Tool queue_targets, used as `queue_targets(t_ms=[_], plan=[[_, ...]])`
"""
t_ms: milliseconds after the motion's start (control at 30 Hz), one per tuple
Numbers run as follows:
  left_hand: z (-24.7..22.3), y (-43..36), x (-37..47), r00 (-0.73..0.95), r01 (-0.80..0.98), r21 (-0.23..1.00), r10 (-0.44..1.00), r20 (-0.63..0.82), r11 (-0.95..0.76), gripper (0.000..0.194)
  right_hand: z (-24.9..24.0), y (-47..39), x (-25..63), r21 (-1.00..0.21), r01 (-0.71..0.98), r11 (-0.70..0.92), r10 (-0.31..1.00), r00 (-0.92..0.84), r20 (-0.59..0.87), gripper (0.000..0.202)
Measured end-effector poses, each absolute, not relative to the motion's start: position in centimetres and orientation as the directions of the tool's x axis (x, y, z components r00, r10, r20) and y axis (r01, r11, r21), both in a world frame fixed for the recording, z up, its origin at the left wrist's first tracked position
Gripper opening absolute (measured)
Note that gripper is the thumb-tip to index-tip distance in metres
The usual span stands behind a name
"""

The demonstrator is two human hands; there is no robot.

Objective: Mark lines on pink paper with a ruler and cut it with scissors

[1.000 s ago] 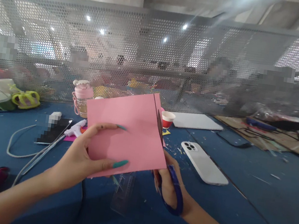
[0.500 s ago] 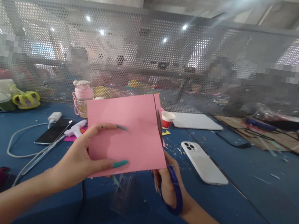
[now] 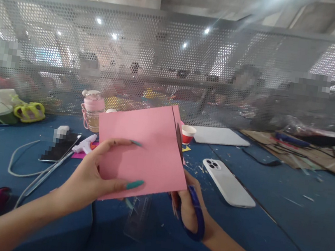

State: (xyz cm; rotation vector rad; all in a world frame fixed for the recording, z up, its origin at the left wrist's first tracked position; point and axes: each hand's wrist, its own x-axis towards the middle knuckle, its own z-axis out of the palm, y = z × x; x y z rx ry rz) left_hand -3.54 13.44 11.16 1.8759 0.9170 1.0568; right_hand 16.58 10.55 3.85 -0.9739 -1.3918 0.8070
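Note:
A sheet of pink paper point(image 3: 148, 148) is held up over the blue table, tilted, with a dark line near its right edge. My left hand point(image 3: 95, 173) grips its left side, thumb and a finger across the front and the other fingers hidden behind. My right hand point(image 3: 189, 205) is closed through the blue handle of the scissors point(image 3: 199, 221) at the lower right corner. One dark blade shows along the paper's right side; the rest of the blades is hidden by the sheet.
A white phone point(image 3: 229, 184) lies to the right, with a laptop-like white slab point(image 3: 222, 136) and a red-and-white paper cup point(image 3: 188, 134) behind. On the left are a glue gun point(image 3: 85, 144), a black phone point(image 3: 61, 148), cables and a pink bottle point(image 3: 93, 109). A perforated metal screen point(image 3: 164, 58) stands at the back.
Almost nothing differs. The pink paper has shifted very slightly, and both hands keep their grips.

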Motion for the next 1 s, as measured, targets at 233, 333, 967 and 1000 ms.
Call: queue_targets(t_ms=[233, 333, 967, 1000], plan=[[11.5, 12.9, -3.3, 0.387, 0.114, 0.954, 0.896, 0.215, -0.278, 0.054, 4.5, 10.6, 16.6, -0.892, 0.071, 0.446, 0.894, 0.006, 0.447, 0.055], [11.5, 12.8, -3.2, 0.382, 0.110, 0.941, 0.887, 0.258, -0.321, 0.051, 4.2, 10.6, 16.7, -0.889, 0.061, 0.453, 0.890, 0.023, 0.455, 0.051], [11.1, 12.6, -3.4, 0.386, 0.308, 0.817, 0.849, 0.362, -0.488, 0.050, 4.2, 11.0, 16.8, -0.890, 0.057, 0.453, 0.886, 0.076, 0.457, 0.035], [11.0, 12.6, -3.4, 0.385, 0.309, 0.815, 0.848, 0.365, -0.491, 0.049, 4.1, 11.0, 16.8, -0.888, 0.056, 0.456, 0.884, 0.082, 0.459, 0.035]])
